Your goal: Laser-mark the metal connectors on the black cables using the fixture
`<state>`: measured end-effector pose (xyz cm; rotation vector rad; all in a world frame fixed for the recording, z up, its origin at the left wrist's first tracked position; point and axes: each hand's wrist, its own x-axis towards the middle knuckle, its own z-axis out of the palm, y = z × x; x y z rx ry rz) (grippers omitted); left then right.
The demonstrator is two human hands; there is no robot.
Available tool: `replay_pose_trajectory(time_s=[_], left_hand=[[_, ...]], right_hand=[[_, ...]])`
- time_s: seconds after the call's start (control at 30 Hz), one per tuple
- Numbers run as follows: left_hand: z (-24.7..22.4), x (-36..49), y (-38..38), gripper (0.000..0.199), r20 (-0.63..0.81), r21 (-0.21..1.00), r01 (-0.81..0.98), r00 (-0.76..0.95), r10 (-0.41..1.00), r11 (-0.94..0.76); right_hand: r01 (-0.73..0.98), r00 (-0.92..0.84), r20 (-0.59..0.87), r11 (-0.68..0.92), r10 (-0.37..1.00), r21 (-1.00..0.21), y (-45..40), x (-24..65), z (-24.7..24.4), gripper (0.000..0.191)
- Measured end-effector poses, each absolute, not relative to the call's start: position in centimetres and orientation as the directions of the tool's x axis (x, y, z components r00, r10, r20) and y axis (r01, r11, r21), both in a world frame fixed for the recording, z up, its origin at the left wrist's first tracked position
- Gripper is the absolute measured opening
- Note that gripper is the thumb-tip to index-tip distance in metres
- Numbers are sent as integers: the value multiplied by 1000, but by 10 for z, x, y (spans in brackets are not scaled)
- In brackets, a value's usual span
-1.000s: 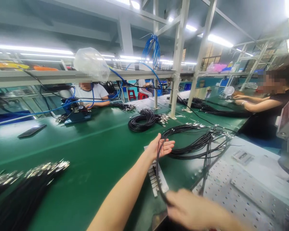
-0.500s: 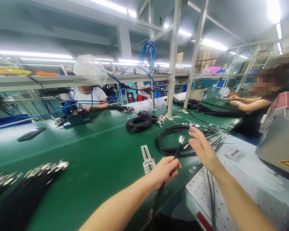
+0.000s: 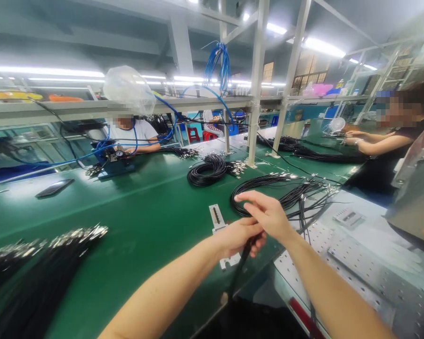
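Black cables (image 3: 243, 263) hang down from my left hand (image 3: 240, 238), whose fingers are wrapped round them over the front of the green table. My right hand (image 3: 268, 214) is against the left one, over the cable tops, which it hides. Its index finger reaches out to the left with a gap to the rest; whether it pinches anything is hidden. Partly behind my left wrist lies a pale metal fixture (image 3: 216, 216) with a dark slot. Beyond my hands is a large coil of black cables (image 3: 237, 190) with silvery ends.
A smaller cable coil (image 3: 205, 170) lies farther back, and a cable bundle (image 3: 72, 249) at the left. A phone-like dark slab (image 3: 54, 188) is on the green table (image 3: 144, 207). A perforated metal plate (image 3: 356, 278) and a machine (image 3: 417, 188) stand right. Two people work across and right.
My right hand has moved left and down onto my left hand, covering the silvery cable ends that showed before. The view has shifted slightly.
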<state>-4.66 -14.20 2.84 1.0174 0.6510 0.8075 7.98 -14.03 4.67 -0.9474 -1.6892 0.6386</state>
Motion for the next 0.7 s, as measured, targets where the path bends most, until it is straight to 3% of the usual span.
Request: replay_pose_trajectory(time_s=[0.1,0.2,0.27,0.37,0.57,0.7], left_hand=[[50,-54,-139,31,-71,903,-336,497,865,268],[84,-65,-132,23,31,887,-423,453,891,184],[107,-73,-126,19,117,875,-470,440,890,117],[129,-89,-119,21,169,865,-495,427,888,74],[122,-131,-104,27,158,853,-522,257,953,-1],[109,-154,-96,25,112,874,-480,43,993,-78]], right_hand=[[25,-42,505,507,862,-862,-143,70,56,31],[-186,-282,414,373,866,-909,-157,43,46,50],[-130,-458,252,217,852,-968,-170,20,33,51],[-20,-503,28,20,864,-1000,-185,-6,16,41],[71,-557,-158,-143,816,-987,-195,-15,-13,37],[196,-605,-244,-156,758,-968,-201,-10,-44,32]])
